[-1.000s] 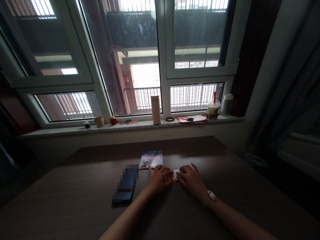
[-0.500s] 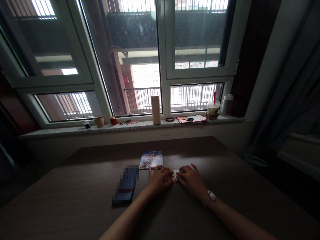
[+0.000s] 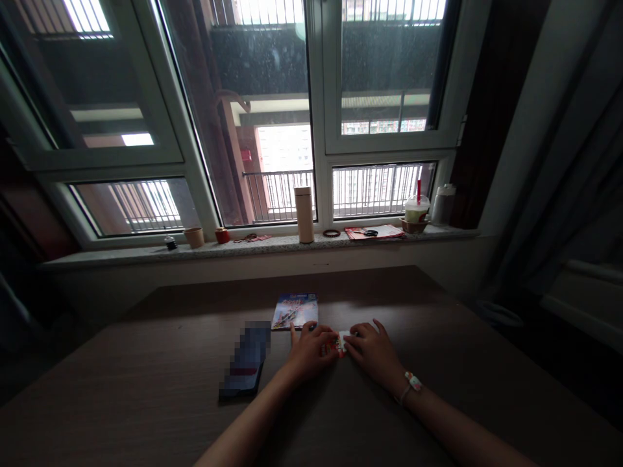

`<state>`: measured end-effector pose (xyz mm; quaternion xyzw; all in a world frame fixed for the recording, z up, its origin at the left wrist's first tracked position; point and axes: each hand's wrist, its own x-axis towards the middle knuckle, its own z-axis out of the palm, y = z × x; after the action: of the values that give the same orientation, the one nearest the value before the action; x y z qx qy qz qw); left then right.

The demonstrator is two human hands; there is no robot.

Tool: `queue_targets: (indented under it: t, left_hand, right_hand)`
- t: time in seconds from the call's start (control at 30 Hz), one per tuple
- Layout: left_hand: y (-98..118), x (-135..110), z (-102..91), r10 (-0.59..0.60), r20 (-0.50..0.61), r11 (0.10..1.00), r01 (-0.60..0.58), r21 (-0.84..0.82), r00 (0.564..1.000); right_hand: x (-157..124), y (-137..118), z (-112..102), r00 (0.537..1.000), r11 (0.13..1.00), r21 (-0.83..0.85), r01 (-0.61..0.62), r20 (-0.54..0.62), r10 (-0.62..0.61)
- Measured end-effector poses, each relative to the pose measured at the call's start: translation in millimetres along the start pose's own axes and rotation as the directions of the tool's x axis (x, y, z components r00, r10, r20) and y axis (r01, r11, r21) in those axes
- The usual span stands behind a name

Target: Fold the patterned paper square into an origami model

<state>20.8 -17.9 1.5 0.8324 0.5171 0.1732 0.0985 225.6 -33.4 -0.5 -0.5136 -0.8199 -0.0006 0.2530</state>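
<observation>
Low over the brown table (image 3: 160, 363), both my hands work at a small red-and-white piece (image 3: 342, 344), which looks like paper or card. My left hand (image 3: 314, 350) has its fingers curled over the piece's left part, with the thumb or a finger stretched toward the booklet. From the other side, my right hand (image 3: 372, 350) pinches the white right edge with its fingertips, one finger lifted. Much of the piece is hidden under the fingers. A colourful booklet (image 3: 295, 310) lies just beyond my left hand.
A dark phone-like item (image 3: 246, 363), pixelated, lies left of my left forearm. On the windowsill (image 3: 272, 245) stand a tan flask (image 3: 304, 217), a paper cup (image 3: 193, 237), a red jar (image 3: 222, 235), scissors on papers (image 3: 370, 232), a drink cup with straw (image 3: 417, 209) and a pale bottle (image 3: 443, 204).
Almost nothing differs. The whole view has shifted very slightly, while both hands keep their places on the small red-and-white piece.
</observation>
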Motion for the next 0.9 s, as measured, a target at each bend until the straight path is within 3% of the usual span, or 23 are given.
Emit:
queue_targets:
  t: [0.6, 0.9]
  left_hand:
    - [-0.9, 0.3, -0.1, -0.002, 0.023, 1.000, 0.002, 0.010, 1.000]
    - [-3.9, 4.4, -0.8, -0.012, 0.059, 0.996, 0.006, 0.092, 0.998]
  right_hand:
    - [0.2, 0.6, -0.9, 1.000, 1.000, -0.002, 0.002, 0.015, -0.002]
    - [0.7, 0.4, -1.1, 1.000, 1.000, -0.019, 0.005, 0.025, -0.004]
